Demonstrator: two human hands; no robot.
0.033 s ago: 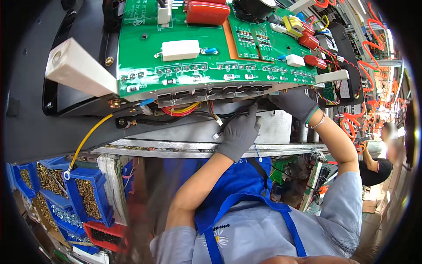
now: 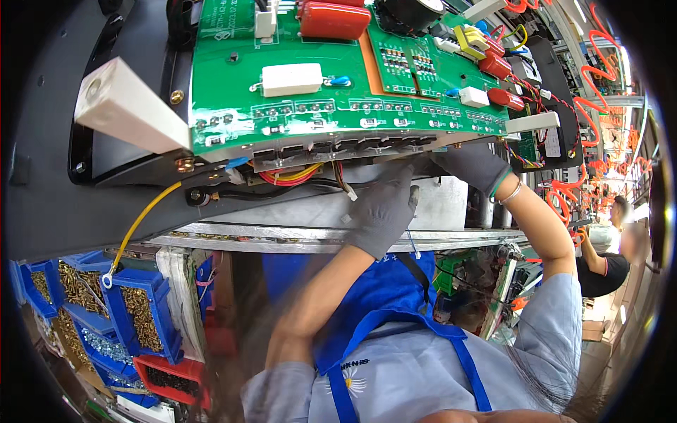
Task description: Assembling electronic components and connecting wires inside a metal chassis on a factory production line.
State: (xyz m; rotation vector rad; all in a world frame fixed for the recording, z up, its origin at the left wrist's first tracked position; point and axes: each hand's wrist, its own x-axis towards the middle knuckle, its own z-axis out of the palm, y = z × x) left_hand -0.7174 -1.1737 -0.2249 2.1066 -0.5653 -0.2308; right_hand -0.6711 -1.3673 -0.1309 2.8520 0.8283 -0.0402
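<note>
My left hand [image 2: 383, 213], in a grey glove, is raised below the front edge of a green circuit board [image 2: 233, 84]. Its fingers are bent together near my right hand and blurred; a dark cable runs up to them, and I cannot make out what they hold. Also gloved in grey, my right hand [image 2: 474, 168] reaches under the board's right part, its fingertips hidden. Beside my left hand hangs a small white plug [image 2: 351, 194] on thin wires. Red and yellow wires [image 2: 293, 176] lie bundled under the board, left of my hands.
White posts [image 2: 130, 106] stand at the board's corners. A yellow wire [image 2: 134, 225] with a ring terminal hangs over the edge at left. Blue bins [image 2: 144, 310] of screws and a red bin [image 2: 169, 381] stand lower left. Orange coiled hoses [image 2: 599, 77] and another person [image 2: 599, 264] are at right.
My left hand and forearm are more blurred, having shifted slightly. The left hand now blurs over the lower white plug beside it. My right hand stays nearly in place.
</note>
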